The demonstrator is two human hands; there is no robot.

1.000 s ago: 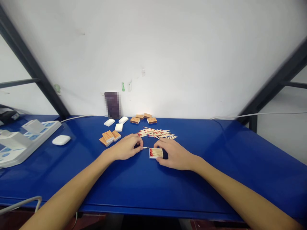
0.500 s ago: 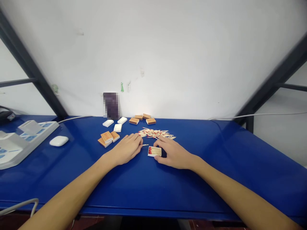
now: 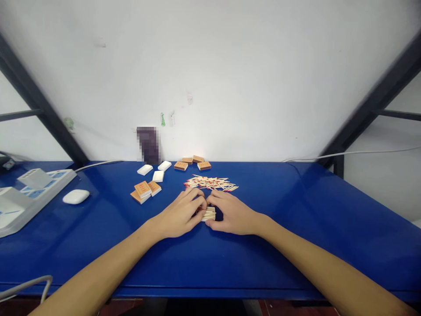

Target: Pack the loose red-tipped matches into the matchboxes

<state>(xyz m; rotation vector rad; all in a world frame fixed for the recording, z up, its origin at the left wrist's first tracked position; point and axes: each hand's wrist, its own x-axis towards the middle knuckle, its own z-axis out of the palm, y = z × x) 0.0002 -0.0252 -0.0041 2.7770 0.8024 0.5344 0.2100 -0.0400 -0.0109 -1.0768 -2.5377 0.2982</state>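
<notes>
Both hands meet at the middle of the blue table (image 3: 296, 245) around a small white matchbox tray (image 3: 209, 214) filled with matches. My left hand (image 3: 182, 213) is curled over the tray's left end and hides that part. My right hand (image 3: 230, 214) cups the tray's right side, thumb and fingers closed on it. Just beyond the hands lies a loose pile of red-tipped matches (image 3: 210, 182).
Orange matchbox sleeves (image 3: 144, 190) and white trays (image 3: 158, 172) lie to the left, more orange boxes (image 3: 192, 163) by the wall. A white earbud case (image 3: 76, 196) and a power strip (image 3: 23, 197) sit at the far left. Dark frame posts flank the table.
My left hand has moved right with its match onto the tray's left end, now covering it. My right hand has stayed at the tray. The view has shifted slightly.
</notes>
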